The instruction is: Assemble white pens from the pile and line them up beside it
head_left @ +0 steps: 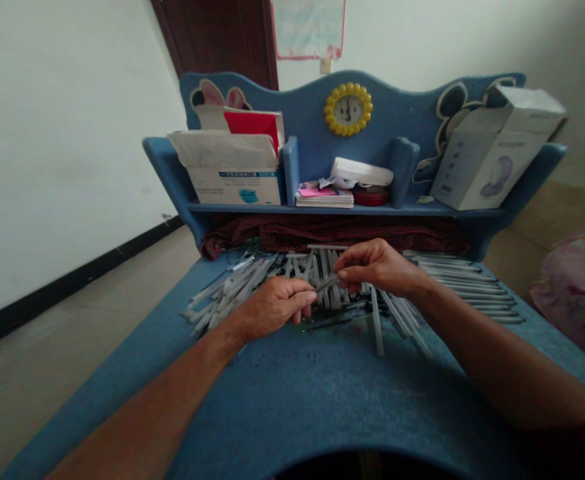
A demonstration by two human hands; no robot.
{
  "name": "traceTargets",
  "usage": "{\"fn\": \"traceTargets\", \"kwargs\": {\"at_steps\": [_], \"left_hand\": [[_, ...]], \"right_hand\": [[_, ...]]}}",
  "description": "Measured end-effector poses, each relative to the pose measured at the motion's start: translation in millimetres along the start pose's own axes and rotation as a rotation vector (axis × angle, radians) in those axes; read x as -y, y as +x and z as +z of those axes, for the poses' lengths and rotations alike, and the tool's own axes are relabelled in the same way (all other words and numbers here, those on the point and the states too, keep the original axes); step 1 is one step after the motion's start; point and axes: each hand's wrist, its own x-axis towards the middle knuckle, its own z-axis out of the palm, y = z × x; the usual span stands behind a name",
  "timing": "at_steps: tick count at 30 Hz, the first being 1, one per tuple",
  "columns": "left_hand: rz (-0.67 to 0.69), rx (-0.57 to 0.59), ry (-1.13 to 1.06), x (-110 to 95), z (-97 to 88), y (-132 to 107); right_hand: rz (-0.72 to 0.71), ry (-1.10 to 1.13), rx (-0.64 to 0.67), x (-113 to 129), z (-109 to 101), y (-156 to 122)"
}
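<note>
Between my two hands stretches a slim grey pen [326,283], slanting up to the right. My left hand [277,303] pinches its lower end between thumb and fingers. The upper end is in the closed fingertips of my right hand [375,267]. Beneath them lies a loose pile of translucent pen barrels [317,267], with thin black pen parts [332,322] in front. More pale barrels [240,290] are heaped at the left, and a few loose ones [377,323] point toward me. To the right, several pens [472,287] lie side by side in a row.
Behind the pile, a dark red checked cloth [332,230] lies under the blue shelf [317,209]. The shelf holds a mask box [237,173], a yellow-rimmed clock [348,110], a stack of papers [325,199] and a white carton [492,160]. The blue tabletop [312,400] extends toward me.
</note>
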Motion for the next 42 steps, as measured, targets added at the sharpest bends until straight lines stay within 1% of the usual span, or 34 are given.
{"fn": "traceTargets", "kwargs": {"at_steps": [5, 9, 16, 21, 28, 31, 33, 36, 37, 40, 42], "left_hand": [[0.039, -0.019, -0.012, 4, 1.4, -1], [0.048, -0.040, -0.001, 5, 3.1, -1], [0.043, -0.088, 0.016, -3, 7.3, -4], [0.052, -0.090, 0.027, -7, 9.3, -4], [0.024, -0.107, -0.004, 3, 10.5, 0], [0.022, -0.144, -0.006, 6, 5.9, 1], [0.024, -0.202, -0.003, 6, 3.2, 2], [0.047, -0.291, -0.006, 2, 3.5, 3], [0.056, -0.305, -0.012, 0, 4.9, 2], [0.073, -0.292, -0.028, -5, 10.6, 1], [0.077, -0.285, -0.029, -6, 13.8, 1]], "right_hand": [[-0.058, 0.069, -0.039, -10, 4, 2], [-0.064, 0.113, -0.066, -16, 7, 3], [-0.091, 0.119, -0.048, -18, 7, 1], [-0.059, 0.117, -0.041, -19, 10, 0], [-0.045, 0.131, -0.103, -23, 15, 4], [-0.064, 0.214, -0.170, -18, 22, 8], [-0.071, 0.296, -0.201, -13, 30, 9], [-0.040, 0.353, -0.160, -8, 44, 10], [-0.029, 0.356, -0.146, -9, 49, 11], [-0.012, 0.360, -0.144, -14, 59, 12], [0.007, 0.321, -0.146, -16, 59, 13]]}}
